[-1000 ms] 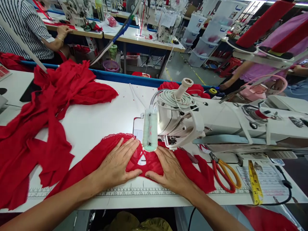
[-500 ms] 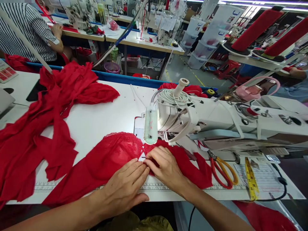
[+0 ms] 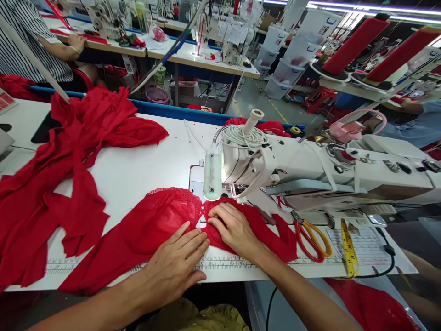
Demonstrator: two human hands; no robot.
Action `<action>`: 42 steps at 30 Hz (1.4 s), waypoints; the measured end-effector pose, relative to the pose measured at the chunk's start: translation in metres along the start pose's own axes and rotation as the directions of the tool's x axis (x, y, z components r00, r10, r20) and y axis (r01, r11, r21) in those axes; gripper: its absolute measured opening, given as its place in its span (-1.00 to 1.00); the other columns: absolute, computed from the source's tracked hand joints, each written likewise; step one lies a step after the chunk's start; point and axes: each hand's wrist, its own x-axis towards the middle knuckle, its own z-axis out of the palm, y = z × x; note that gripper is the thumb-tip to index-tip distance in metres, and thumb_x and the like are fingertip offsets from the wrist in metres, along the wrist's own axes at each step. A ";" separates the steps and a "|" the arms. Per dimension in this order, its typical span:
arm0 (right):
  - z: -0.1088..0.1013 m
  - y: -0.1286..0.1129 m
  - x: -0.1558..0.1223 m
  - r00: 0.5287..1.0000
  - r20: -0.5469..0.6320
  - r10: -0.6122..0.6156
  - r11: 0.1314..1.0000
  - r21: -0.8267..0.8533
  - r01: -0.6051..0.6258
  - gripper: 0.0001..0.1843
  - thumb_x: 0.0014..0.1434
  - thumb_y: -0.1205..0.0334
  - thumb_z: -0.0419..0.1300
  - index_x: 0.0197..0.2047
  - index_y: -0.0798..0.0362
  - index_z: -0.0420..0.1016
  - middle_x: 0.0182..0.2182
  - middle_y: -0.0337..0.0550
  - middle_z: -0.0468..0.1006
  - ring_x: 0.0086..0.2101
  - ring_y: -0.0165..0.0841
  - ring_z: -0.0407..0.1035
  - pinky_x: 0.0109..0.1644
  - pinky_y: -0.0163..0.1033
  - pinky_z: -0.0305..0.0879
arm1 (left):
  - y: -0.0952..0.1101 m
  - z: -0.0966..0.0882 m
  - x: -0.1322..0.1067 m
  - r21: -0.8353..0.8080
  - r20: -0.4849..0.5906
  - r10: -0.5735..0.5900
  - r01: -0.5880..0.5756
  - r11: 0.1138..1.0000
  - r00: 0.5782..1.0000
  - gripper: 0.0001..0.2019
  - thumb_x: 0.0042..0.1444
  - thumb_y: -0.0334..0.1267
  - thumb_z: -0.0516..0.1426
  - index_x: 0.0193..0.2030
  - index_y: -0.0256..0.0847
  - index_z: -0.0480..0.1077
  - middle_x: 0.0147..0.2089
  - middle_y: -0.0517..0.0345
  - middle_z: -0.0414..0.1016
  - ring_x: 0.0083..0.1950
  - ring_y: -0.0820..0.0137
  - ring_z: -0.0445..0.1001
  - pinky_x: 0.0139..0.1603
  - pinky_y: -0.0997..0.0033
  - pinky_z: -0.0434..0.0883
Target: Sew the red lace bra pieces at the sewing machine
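Note:
A red lace bra lies spread at the sewing machine's needle area, its cups on either side of a small gap at the centre. My left hand rests flat on the lower edge of the left cup, fingers stretched out together and thumb apart. Over the right cup, my right hand has bent fingers gripping the cloth, close to the machine head. The sewing machine has a small lit lamp that hides the needle and part of the gap.
Piled red fabric covers the table's left side. Scissors with red and orange handles and a yellow tape measure lie at right. A printed ruler runs along the front edge. A person in a striped shirt sits beyond.
My fingertips have drawn apart from where they met below the gap. The right hand now sits higher on the right cup. The whole view has shifted slightly.

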 end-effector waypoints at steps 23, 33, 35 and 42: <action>-0.008 -0.003 -0.022 0.977 0.006 -0.213 0.972 -0.099 0.212 -0.77 0.41 0.24 0.12 0.08 -0.04 0.50 -0.10 -0.09 0.57 -0.11 -0.27 0.41 -0.03 -0.10 0.28 | -0.051 0.005 -0.001 0.178 0.007 -0.183 0.179 0.968 0.983 -0.34 0.38 0.04 0.03 0.46 -0.30 0.04 0.44 -0.19 0.23 0.47 0.08 0.17 0.43 -0.12 0.17; -0.011 -0.003 -0.024 0.998 -0.027 -0.058 0.997 -0.051 0.057 -0.73 0.41 0.35 -0.05 -0.35 -0.01 0.30 -0.39 -0.22 0.45 -0.34 -0.31 0.28 -0.20 -0.15 0.16 | -0.052 0.006 -0.002 0.145 -0.001 -0.194 0.192 0.970 0.981 -0.31 0.35 0.02 0.07 0.48 -0.29 0.00 0.44 -0.16 0.22 0.48 0.10 0.15 0.46 -0.11 0.14; -0.017 0.001 -0.029 0.996 -0.083 0.016 1.000 -0.015 -0.018 -0.74 0.40 0.36 -0.06 -0.35 -0.03 0.28 -0.39 -0.22 0.44 -0.34 -0.31 0.29 -0.20 -0.15 0.19 | -0.053 0.006 -0.003 0.134 0.004 -0.202 0.199 0.971 0.979 -0.30 0.34 0.01 0.08 0.49 -0.28 0.00 0.45 -0.16 0.21 0.48 0.08 0.14 0.46 -0.13 0.13; -0.023 -0.004 -0.043 0.984 -0.180 -0.007 0.998 -0.068 -0.006 -0.80 0.39 0.38 0.01 -0.22 -0.03 0.39 -0.33 -0.21 0.52 -0.30 -0.30 0.37 -0.16 -0.14 0.26 | -0.037 -0.010 0.011 0.047 -0.106 -0.176 0.182 0.982 0.979 -0.55 0.36 -0.22 0.09 0.35 -0.23 0.25 0.33 -0.14 0.35 0.38 0.06 0.26 0.33 -0.08 0.32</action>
